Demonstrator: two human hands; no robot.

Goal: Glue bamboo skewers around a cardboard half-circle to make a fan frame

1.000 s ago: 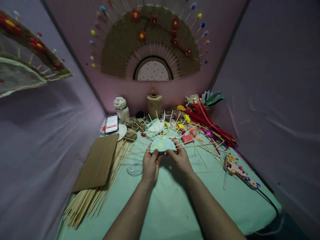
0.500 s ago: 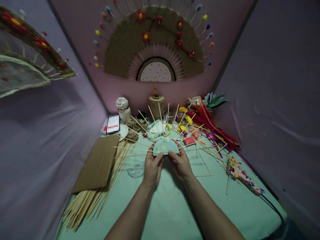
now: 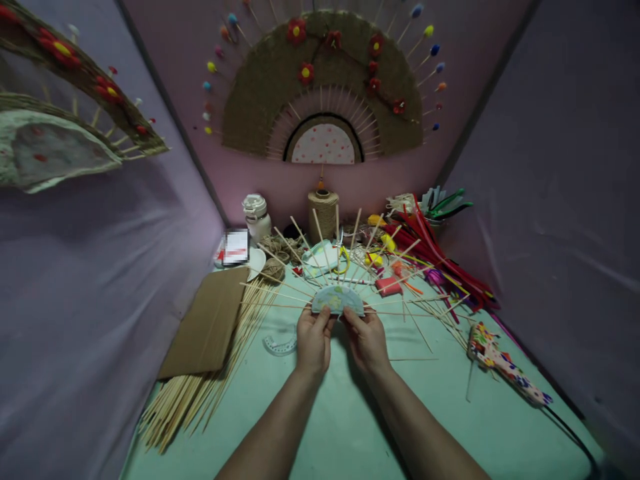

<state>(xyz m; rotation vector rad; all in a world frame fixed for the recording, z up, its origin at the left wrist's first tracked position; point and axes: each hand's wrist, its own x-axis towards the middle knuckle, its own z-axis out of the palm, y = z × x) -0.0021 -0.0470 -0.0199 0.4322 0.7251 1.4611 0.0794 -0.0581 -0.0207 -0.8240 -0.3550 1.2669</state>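
Observation:
Both hands hold up a small half-round piece [image 3: 339,301] covered in pale blue patterned fabric, with thin wooden sticks [image 3: 355,228] fanning out from its curved edge. My left hand [image 3: 315,337] grips the left end, thumb on the front and fingers behind. On the right end, my right hand [image 3: 367,337] pinches it the same way. The fingers behind the piece are mostly hidden. A clear protractor [image 3: 280,344] lies on the table just left of my left hand.
Left lie a cardboard sheet [image 3: 206,323] and a bundle of sticks [image 3: 170,407]. A twine spool [image 3: 323,215], white bottle [image 3: 257,217] and red strips [image 3: 440,250] stand or lie behind. A flower-patterned glue gun [image 3: 507,365] with a cord rests right. A large decorated fan [image 3: 250,100] hangs ahead.
The view has shifted slightly left, so everything sits further right. The half-round piece has tilted, its sticks pointing more toward me. Both hands keep their hold.

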